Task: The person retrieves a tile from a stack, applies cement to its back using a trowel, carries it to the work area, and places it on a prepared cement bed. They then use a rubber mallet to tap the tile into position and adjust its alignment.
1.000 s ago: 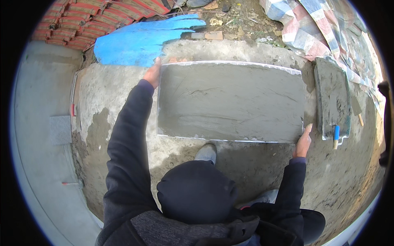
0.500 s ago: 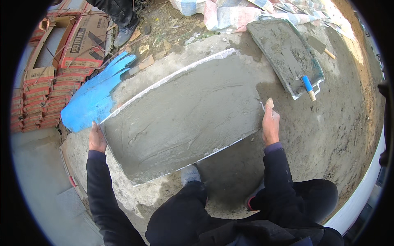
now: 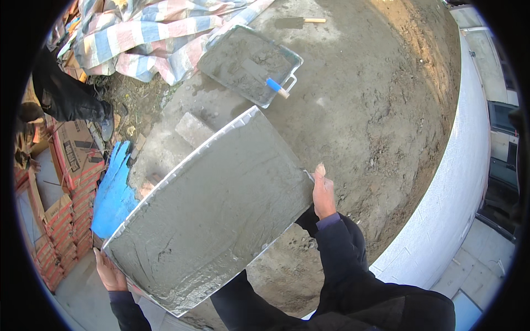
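A large rectangular tile (image 3: 215,204), its upper face coated with wet grey mortar, is held slantwise in front of me. My left hand (image 3: 110,271) grips its near left corner, the fingers partly tucked under the edge. On the opposite short edge, my right hand (image 3: 323,193) is closed with the thumb up. Uneven white shows along the tile's far long edge. Beyond it lies a shallow tub (image 3: 297,59) of grey mortar, with a blue-handled trowel (image 3: 274,85) resting across its rim. The tile's underside is hidden.
A pale block (image 3: 193,129) sits on the ground past the tile. A wooden-handled scraper (image 3: 290,23) lies behind the tub. Striped tarp (image 3: 160,44), blue sheeting (image 3: 113,198) and stacked cartons (image 3: 77,154) are to the left, near another person's leg (image 3: 69,91). A white wall (image 3: 430,237) curves at right.
My view has swung to the right, and the tile has moved with both my hands still on it. The pale block, earlier hidden, now shows past its far edge.
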The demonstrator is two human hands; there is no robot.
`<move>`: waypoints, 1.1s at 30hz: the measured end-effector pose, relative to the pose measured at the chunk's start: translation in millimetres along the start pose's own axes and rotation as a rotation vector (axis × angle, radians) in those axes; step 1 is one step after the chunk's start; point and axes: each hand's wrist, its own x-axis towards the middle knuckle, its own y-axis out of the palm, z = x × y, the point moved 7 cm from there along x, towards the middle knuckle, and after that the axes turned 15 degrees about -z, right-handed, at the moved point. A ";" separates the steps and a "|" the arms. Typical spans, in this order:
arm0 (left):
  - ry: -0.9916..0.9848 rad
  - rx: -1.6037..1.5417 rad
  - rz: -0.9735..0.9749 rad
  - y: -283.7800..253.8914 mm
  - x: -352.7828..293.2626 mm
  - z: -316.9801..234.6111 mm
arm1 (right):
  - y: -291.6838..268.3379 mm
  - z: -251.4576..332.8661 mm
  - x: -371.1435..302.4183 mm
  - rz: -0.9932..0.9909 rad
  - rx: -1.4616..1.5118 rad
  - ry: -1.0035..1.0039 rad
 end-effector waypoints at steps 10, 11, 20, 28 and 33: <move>0.123 -0.095 0.727 249.9 -363.0 -276.1 | -357.2 201.2 -0.4 -0.387 0.251 0.102; 0.185 -0.096 0.842 272.2 -409.9 -321.6 | -379.7 222.3 -8.8 -0.401 0.342 0.103; 0.577 -0.392 1.593 398.9 -706.0 -569.6 | -442.7 430.0 -14.5 -0.178 1.155 -0.005; 0.134 -0.453 1.708 576.5 -694.3 -490.0 | -489.1 421.8 41.3 -0.537 0.887 0.057; -0.034 -0.208 1.579 709.0 -692.8 -451.6 | -491.8 401.2 83.5 -0.577 0.818 0.251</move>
